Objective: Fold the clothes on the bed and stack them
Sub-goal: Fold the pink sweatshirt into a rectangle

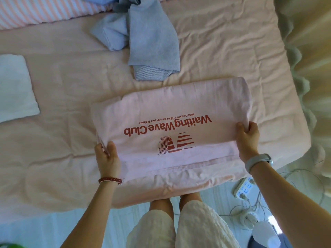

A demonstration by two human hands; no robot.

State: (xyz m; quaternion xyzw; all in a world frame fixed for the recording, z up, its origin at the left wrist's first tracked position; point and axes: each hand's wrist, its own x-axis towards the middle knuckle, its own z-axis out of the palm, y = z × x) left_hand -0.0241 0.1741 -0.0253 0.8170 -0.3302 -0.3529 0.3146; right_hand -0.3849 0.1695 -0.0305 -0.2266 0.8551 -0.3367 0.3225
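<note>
A pale pink T-shirt with red "Waiting Wave Club" print lies partly folded near the front edge of the bed. My left hand pinches its left edge, thumb on top. My right hand grips its right edge, fingers curled round the fabric. Behind the shirt a grey-blue sweatshirt lies crumpled and unfolded. A folded white garment rests flat at the bed's left side.
A striped pink and white cover lies along the back of the bed. The bed's right edge has a ruffled skirt. On the floor to the right sit a white power strip and tangled cables.
</note>
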